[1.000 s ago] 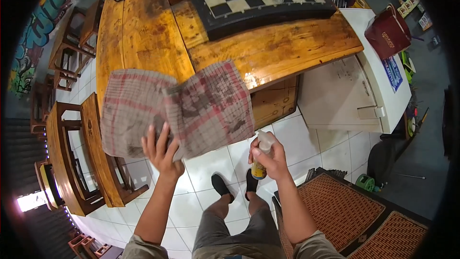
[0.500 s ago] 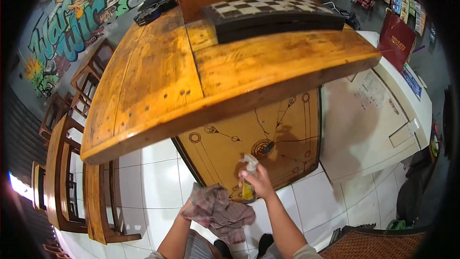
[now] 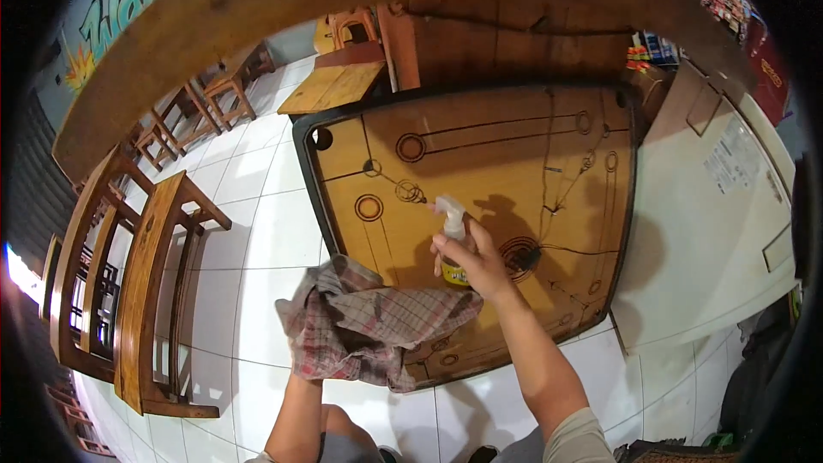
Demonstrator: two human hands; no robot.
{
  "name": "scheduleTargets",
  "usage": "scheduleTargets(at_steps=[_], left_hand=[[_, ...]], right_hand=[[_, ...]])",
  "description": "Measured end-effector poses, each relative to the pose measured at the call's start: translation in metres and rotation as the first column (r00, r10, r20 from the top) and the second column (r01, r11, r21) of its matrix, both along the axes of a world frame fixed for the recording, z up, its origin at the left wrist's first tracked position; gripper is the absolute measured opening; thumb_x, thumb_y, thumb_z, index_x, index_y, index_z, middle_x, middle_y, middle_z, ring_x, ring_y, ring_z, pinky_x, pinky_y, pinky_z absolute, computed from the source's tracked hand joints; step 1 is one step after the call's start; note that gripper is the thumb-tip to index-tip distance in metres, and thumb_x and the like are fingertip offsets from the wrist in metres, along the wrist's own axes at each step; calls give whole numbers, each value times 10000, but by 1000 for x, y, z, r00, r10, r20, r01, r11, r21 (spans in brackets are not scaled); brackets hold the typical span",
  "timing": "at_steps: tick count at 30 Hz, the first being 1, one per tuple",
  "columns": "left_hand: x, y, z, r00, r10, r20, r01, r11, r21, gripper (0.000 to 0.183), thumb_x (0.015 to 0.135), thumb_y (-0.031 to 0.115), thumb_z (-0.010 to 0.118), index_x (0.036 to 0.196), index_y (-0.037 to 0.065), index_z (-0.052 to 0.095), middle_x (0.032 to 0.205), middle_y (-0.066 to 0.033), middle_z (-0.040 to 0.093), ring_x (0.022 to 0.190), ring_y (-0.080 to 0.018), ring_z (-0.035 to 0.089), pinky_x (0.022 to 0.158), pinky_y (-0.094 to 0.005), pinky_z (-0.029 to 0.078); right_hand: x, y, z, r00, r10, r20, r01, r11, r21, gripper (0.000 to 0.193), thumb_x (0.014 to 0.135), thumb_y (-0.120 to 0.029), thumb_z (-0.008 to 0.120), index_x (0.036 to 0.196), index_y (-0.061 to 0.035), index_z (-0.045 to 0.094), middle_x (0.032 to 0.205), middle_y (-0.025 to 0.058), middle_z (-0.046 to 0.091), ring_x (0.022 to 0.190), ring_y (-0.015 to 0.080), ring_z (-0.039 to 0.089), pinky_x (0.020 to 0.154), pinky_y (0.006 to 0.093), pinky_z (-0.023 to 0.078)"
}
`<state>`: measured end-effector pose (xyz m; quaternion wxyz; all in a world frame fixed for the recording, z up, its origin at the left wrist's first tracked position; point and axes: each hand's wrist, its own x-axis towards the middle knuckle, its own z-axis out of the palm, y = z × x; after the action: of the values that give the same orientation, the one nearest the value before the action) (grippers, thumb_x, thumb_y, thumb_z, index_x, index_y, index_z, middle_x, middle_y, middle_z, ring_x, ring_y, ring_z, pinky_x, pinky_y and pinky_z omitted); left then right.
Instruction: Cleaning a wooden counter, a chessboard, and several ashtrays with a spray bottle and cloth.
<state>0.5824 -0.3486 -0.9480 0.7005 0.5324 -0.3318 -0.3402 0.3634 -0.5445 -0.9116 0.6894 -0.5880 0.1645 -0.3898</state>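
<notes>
My right hand (image 3: 482, 264) is wrapped round a small spray bottle (image 3: 451, 221) with a white pump head and a yellow label. Its nozzle points left, over a carrom board (image 3: 489, 167). That board has a tan face, black rim, dark circles and lines, and stands beneath the wooden tabletop. A grey and red checked cloth (image 3: 369, 317) hangs bunched from my left hand (image 3: 296, 363), whose fingers are mostly covered by the fabric. The cloth overlaps the board's lower left part.
The thick edge of the wooden table (image 3: 360, 0) crosses overhead. Wooden benches (image 3: 150, 291) stand at the left on white floor tiles (image 3: 270, 300). A white chest-like appliance (image 3: 677, 223) is close by at the right. A dark cable (image 3: 549, 133) hangs in front of the board.
The view has dipped lower, so more of the carrom board shows and the tabletop with its chequered box has left sight. Both hands have come up nearer the board, still holding cloth and bottle.
</notes>
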Motion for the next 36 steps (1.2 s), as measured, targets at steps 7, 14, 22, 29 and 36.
scheduleTargets(at_steps=[7,14,22,29,36], left_hand=[[45,39,-20,948,254,-193,-298,920,-255,554,959,269,634,1449,116,425,1420,-118,475,1299,-309,465,1101,-487,403],[57,-16,9,932,359,50,-322,882,-344,556,873,92,707,1371,-7,481,1376,-159,520,1252,-279,516,1062,-417,430],[21,-196,31,-112,113,987,-132,983,-127,626,909,250,578,1497,145,389,1615,-125,230,1491,-341,191,1204,-535,111],[-27,-119,-124,-434,-301,849,355,809,468,678,934,309,556,1532,189,258,1634,-92,158,1517,-308,113,1206,-571,85],[19,-148,-71,-358,-135,924,338,904,263,572,832,168,576,1387,272,480,1583,-98,294,1451,-370,272,1127,-595,273]], right_hand=[[75,-40,16,1000,-4,-6,4,1000,-22,375,929,-245,666,1208,-32,534,871,28,580,659,117,580,594,286,502],[80,-56,11,996,64,63,-65,998,11,308,921,-261,671,1114,-61,540,915,52,604,678,155,617,601,322,527],[22,-52,-27,944,-204,257,190,979,80,335,942,-210,649,1213,-59,524,928,61,587,713,144,597,610,320,529],[20,-53,-2,988,-100,120,98,995,21,537,938,-200,656,1409,-63,437,959,47,587,794,133,579,627,326,536],[22,-61,8,998,-55,29,55,998,-11,374,923,-227,672,1214,-52,514,951,35,583,731,125,592,611,316,532]])
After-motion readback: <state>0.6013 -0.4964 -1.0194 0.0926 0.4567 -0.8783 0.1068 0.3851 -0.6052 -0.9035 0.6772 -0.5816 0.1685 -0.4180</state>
